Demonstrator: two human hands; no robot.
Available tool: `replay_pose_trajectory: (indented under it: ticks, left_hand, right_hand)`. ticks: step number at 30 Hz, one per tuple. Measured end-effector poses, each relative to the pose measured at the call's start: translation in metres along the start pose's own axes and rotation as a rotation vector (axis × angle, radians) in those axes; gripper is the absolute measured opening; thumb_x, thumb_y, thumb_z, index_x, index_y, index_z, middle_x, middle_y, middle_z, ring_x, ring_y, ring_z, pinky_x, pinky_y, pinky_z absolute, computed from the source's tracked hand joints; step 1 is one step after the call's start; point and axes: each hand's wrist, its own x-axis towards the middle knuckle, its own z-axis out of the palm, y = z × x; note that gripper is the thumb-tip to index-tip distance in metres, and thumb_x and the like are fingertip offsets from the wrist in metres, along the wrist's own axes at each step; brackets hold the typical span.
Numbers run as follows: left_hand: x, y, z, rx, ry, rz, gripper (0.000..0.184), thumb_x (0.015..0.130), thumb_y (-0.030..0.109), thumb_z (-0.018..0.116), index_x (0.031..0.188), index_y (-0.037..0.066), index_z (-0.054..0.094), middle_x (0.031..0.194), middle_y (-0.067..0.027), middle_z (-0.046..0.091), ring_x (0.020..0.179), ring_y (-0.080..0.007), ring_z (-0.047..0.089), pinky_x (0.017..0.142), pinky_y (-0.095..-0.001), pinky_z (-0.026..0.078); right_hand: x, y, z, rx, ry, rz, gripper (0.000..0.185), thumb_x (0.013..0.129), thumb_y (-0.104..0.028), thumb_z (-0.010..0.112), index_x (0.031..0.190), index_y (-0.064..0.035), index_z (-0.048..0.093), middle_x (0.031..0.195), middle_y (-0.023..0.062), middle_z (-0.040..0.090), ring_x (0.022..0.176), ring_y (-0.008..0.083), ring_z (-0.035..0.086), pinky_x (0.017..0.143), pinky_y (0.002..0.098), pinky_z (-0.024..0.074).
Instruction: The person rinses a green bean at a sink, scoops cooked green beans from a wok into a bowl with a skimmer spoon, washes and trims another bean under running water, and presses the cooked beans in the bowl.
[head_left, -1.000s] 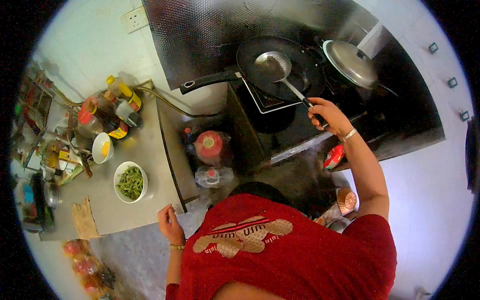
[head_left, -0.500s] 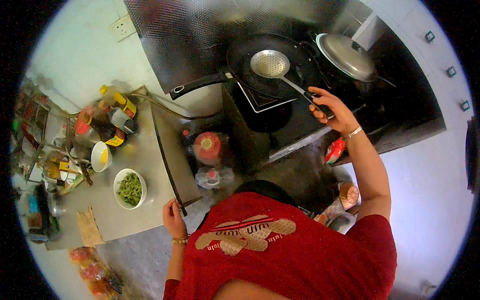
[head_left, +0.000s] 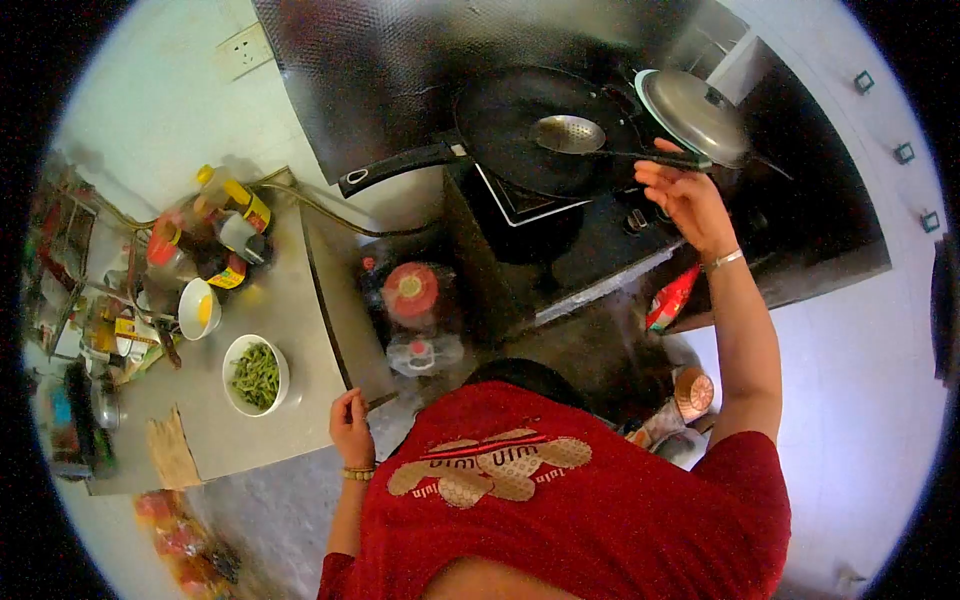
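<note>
A perforated skimmer lies in the black wok, its dark handle reaching right over the wok's rim. My right hand is at that handle, with fingers stretched and apart; it does not look wrapped around it. A silver bracelet circles the right wrist. Down at the left, my left hand is beside the counter's front corner, fingers curled together and nothing visible in them. On the counter, a white bowl of cut green vegetables stands near that hand.
A domed metal lid sits right of the wok. Another white bowl with something yellow stands by several sauce bottles. Capped jugs are on the floor between counter and stove. A red packet is near the stove's front edge.
The skimmer has come down into the wok, its handle swinging up and right. My right hand's fingers have loosened from the handle. My left hand stays by the counter corner.
</note>
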Motion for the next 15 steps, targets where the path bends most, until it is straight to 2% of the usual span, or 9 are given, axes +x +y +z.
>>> replay_pose_trajectory:
  ticks: [1,2,4,5,6,7,9,12,15]
  left_hand:
    - [-0.002,-0.003,-0.001,0.002,0.004,-0.002,0.014,0.088,0.009,0.051,0.097,0.002,0.059,0.081,-0.0028,0.056,0.07,-0.0095,0.052,0.064,-0.0224,0.043]
    - [-0.003,0.001,0.0,0.01,-0.004,-0.003,0.013,0.088,0.009,0.051,0.097,0.002,0.059,0.081,-0.003,0.056,0.071,-0.0096,0.052,0.065,-0.0226,0.043]
    - [-0.004,-0.001,0.0,0.021,-0.015,-0.003,0.013,0.088,0.008,0.051,0.096,0.002,0.059,0.081,-0.0032,0.057,0.072,-0.0097,0.053,0.065,-0.0228,0.044]
    - [-0.003,-0.009,0.001,0.006,-0.002,0.011,0.013,0.088,0.012,0.053,0.096,0.004,0.059,0.076,-0.0005,0.055,0.065,-0.0072,0.048,0.058,-0.0206,0.039]
    - [-0.004,-0.011,0.002,-0.008,0.01,0.024,0.013,0.088,0.015,0.054,0.095,0.006,0.06,0.072,0.0022,0.053,0.058,-0.0048,0.044,0.05,-0.0183,0.034]
    - [-0.004,-0.012,0.001,-0.005,0.01,0.025,0.013,0.088,0.015,0.054,0.095,0.006,0.06,0.072,0.0022,0.053,0.058,-0.0048,0.044,0.05,-0.0183,0.034]
    - [-0.005,-0.011,-0.001,0.034,-0.023,0.019,0.013,0.088,0.008,0.051,0.097,0.001,0.058,0.082,-0.0044,0.057,0.072,-0.0101,0.053,0.065,-0.0234,0.044]
    - [-0.009,-0.015,0.005,-0.014,-0.003,0.004,0.013,0.088,0.008,0.051,0.096,0.001,0.058,0.083,-0.0047,0.057,0.072,-0.0101,0.053,0.066,-0.0235,0.045]
    - [-0.017,-0.006,0.014,0.006,-0.012,0.016,0.013,0.089,0.009,0.051,0.096,0.001,0.058,0.083,-0.0044,0.057,0.073,-0.0103,0.054,0.066,-0.0234,0.045]
  right_hand:
    - [-0.001,0.004,0.002,-0.125,0.117,0.025,0.036,0.083,-0.012,0.052,0.118,-0.0056,0.046,0.099,0.0164,0.06,0.083,0.021,0.062,0.065,0.0274,0.0508]
    - [0.002,0.007,0.007,-0.123,0.117,0.027,0.036,0.083,-0.012,0.052,0.118,-0.0056,0.046,0.099,0.0164,0.06,0.083,0.021,0.062,0.065,0.0274,0.0508]
    - [0.015,0.012,0.008,-0.486,0.318,0.006,0.028,0.082,-0.025,0.058,0.102,-0.007,0.054,0.083,0.0098,0.06,0.067,0.0145,0.059,0.055,0.0244,0.0478]
    - [0.021,0.006,0.008,-0.528,0.366,-0.088,0.029,0.08,-0.034,0.06,0.092,-0.0076,0.056,0.071,0.005,0.057,0.057,0.0108,0.054,0.049,0.023,0.0441]
    - [0.027,-0.007,0.007,-0.52,0.434,-0.089,0.029,0.08,-0.035,0.059,0.091,-0.008,0.058,0.067,0.0039,0.057,0.054,0.0107,0.054,0.047,0.023,0.044]
    - [0.033,-0.022,0.002,-0.586,0.434,-0.083,0.029,0.08,-0.035,0.059,0.089,-0.0084,0.058,0.065,0.0034,0.057,0.052,0.0104,0.053,0.046,0.0228,0.0433]
    - [0.043,-0.05,-0.012,-0.716,0.363,-0.09,0.028,0.079,-0.036,0.06,0.087,-0.0087,0.059,0.062,0.0025,0.056,0.049,0.01,0.051,0.044,0.0228,0.0419]
    - [0.048,-0.097,-0.013,-0.94,0.213,-0.037,0.025,0.079,-0.034,0.058,0.088,-0.01,0.061,0.058,-0.0021,0.051,0.047,0.0059,0.047,0.042,0.0187,0.0354]
    - [0.062,-0.128,-0.009,-1.202,0.122,-0.04,0.025,0.079,-0.036,0.057,0.082,-0.0114,0.06,0.056,-0.0027,0.05,0.044,0.0046,0.045,0.041,0.0184,0.0341]
